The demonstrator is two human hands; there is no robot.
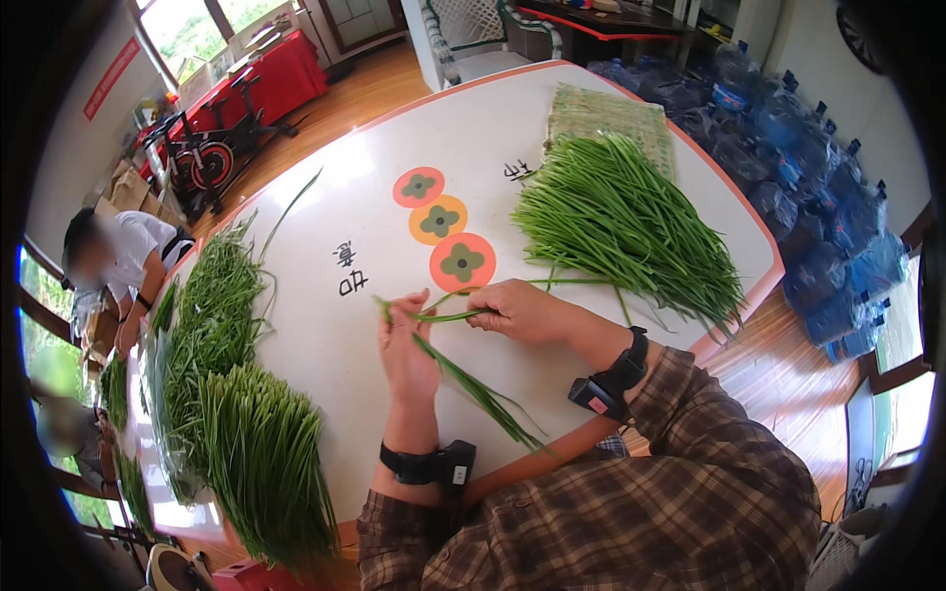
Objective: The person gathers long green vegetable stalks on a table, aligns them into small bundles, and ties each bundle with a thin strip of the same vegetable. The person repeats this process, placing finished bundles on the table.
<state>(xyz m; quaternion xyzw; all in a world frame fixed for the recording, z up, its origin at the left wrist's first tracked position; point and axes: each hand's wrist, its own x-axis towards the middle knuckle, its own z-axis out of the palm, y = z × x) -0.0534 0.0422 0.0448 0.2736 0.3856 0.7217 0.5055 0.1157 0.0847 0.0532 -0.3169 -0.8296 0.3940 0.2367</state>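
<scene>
My left hand (405,341) holds a few green Chinese chives (473,385) near their pale ends, their long leaves trailing down to the right over the white table (347,369). Pinched in my right hand (510,310) are one or more green stalks that stretch across to the left fingers. A large pile of chives (621,207) lies to the right, partly on a woven green mat (610,111). To the left stands a thick bundle of chives (262,451) with trimmed-looking ends, beside a loose heap of thin leaves (214,318).
Two people (140,258) are at the table's far left, the nearer with hands by more chives (114,391). A clear plastic bag (159,399) lies beside the leaf heap. Large blue water bottles (813,221) crowd the floor at right. A white wicker chair (488,37) stands behind the table.
</scene>
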